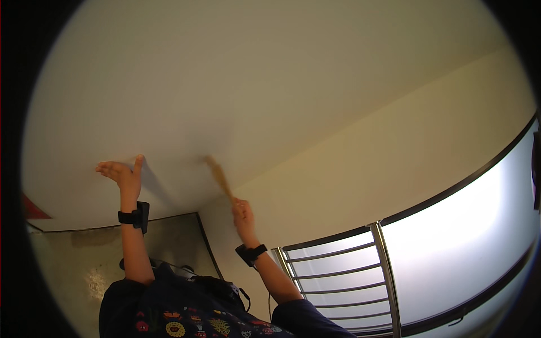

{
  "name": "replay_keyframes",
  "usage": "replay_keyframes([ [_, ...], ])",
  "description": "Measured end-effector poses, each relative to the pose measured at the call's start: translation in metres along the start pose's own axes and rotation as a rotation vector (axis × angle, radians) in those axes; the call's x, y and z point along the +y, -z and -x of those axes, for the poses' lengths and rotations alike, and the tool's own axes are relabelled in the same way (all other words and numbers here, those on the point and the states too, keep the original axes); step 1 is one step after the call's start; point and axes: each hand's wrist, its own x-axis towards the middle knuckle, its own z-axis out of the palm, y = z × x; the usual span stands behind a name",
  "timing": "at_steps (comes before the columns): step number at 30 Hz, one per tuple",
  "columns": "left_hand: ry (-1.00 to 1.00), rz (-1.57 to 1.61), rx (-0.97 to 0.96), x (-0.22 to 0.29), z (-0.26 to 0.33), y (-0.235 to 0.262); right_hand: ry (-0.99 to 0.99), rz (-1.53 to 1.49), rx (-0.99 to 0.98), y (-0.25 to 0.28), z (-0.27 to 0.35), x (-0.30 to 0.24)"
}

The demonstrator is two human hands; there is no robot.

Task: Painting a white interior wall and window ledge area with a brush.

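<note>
Your left hand (125, 173): arm raised straight up, black wrist strap (135, 216) below the palm, fingers spread and open, thumb tip touching the pale ceiling (225, 84), holding nothing. Your right hand (243, 214): forearm raised and angled toward the corner where ceiling meets cream wall (360, 169), fingers closed round the lower end of a slim tan brush (219, 177), motion-blurred, whose upper end lies against the ceiling just beside that corner. Nearby: a metal railing (338, 276) before a bright frosted window (462, 248) at lower right, well apart from both hands.
</note>
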Motion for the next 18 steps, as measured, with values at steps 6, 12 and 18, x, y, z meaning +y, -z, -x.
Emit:
replay_keyframes([
  [6, 0.023, 0.023, -0.019, 0.006, 0.001, 0.005, -0.245, -0.255, 0.509, 0.06, -0.029, 0.015],
  [12, 0.003, -0.007, 0.016, -0.007, -0.001, -0.002, -0.089, -0.185, 0.23, 0.036, -0.029, -0.014],
  [18, 0.006, 0.021, -0.017, 0.0, 0.001, 0.003, 0.15, -0.021, -0.133, -0.008, 0.007, -0.031],
])
